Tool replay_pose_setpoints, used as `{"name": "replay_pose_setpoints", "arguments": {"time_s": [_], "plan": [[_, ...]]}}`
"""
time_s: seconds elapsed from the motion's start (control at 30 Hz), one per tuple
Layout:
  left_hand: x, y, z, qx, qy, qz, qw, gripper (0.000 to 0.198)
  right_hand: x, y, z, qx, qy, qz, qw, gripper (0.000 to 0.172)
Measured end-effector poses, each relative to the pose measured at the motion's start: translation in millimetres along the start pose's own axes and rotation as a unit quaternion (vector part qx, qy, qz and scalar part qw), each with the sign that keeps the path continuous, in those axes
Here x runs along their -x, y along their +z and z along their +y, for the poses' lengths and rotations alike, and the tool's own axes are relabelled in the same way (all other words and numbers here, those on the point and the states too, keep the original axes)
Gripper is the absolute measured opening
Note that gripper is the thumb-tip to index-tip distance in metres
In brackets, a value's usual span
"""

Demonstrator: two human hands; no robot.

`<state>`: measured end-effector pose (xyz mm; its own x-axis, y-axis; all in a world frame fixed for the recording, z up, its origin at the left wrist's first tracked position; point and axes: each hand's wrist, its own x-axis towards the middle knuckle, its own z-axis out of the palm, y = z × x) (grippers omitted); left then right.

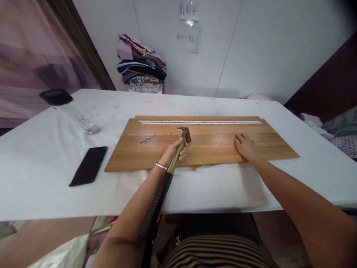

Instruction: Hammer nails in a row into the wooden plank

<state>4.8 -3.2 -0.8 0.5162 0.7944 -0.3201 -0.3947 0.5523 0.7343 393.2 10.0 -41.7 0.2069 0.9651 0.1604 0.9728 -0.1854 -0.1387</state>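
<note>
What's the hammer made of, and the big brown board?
Hammer head: probably metal, dull and rusty-brown. Shaft: yellowish, smooth-looking; wood or painted metal, I can't tell. Grip: likely black rubber or plastic, since it's ridged. Board: wood or wood-look laminate, smooth, with grain lines.

Soft light, stretched edges, perhaps slight blur

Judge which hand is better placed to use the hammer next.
Probably the left hand: it grips the hammer, near the end that is over the board. The right hand rests on the board, well apart from the hammer.
</note>
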Motion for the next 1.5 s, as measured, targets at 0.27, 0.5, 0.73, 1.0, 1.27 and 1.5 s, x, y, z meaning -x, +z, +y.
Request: {"name": "replay_pose_setpoints", "arguments": {"time_s": [0.27, 0.5, 0.73, 1.0, 1.27, 1.5], "plan": [[1.9, 1.2, 1.8, 0.007, 0.002, -0.004, 1.0, 0.041, 0.7, 0.4, 0.3, -0.002, -0.002, 0.0, 1.0, 0.056], [0.8, 0.8, 0.4, 0.0, 0.004, -0.012, 1.0, 0.043, 0.2, 0.2, -0.5, -0.011, 0.003, 0.0, 1.0, 0.054], [-0.4, -0.2, -0.7, 0.007, 0.0, -0.001, 1.0, 0.039, -0.8, 0.8, 2.2, -0.015, 0.001, 0.003, 1.0, 0.053], [0.7, 0.7, -0.4, 0.024, 0.003, -0.008, 1.0, 0.037, 1.2, -3.1, -2.2, -0.009, 0.007, -0.003, 1.0, 0.054], [-0.2, -0.1, -0.4, 0.015, -0.005, -0.008, 1.0, 0.038, 1.1, -3.8, -2.4, 0.001, 0.012, -0.01, 1.0, 0.057], [0.5, 0.3, -0.4, 0.009, 0.0, -0.004, 1.0, 0.039, 0.8, -1.3, -1.0, -0.016, 0.004, 0.006, 1.0, 0.054]]}}
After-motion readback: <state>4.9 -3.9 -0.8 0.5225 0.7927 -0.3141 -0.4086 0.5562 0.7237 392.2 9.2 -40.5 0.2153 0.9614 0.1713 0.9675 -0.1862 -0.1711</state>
